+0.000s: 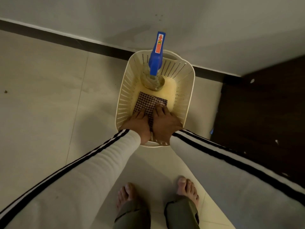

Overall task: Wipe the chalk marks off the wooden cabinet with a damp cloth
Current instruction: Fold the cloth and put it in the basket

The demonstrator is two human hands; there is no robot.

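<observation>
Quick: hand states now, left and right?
Left hand: fingers on the brown checked cloth; grip cannot be told.
Right hand: fingers on the same cloth; grip cannot be told.

Left hand (138, 123), right hand (165, 124), fingers extended

The floor (41, 96) is showing pale, smooth tiles with thin joints running between them. A cream basket (186, 90) with perforated walls is standing directly on the tiles. Its far end is just beside the dark skirting (66, 41) that is running along the foot of the wall (214, 22). To the right, a dark cabinet (264, 113) is standing on the floor, near the basket but apart from it. A person is standing barefoot in front of the basket, with the left foot (126, 195) and the right foot (188, 189) resting on the tiles, a little apart. Far to the left, a small dark speck (6, 91) is lying alone on a tile.
</observation>
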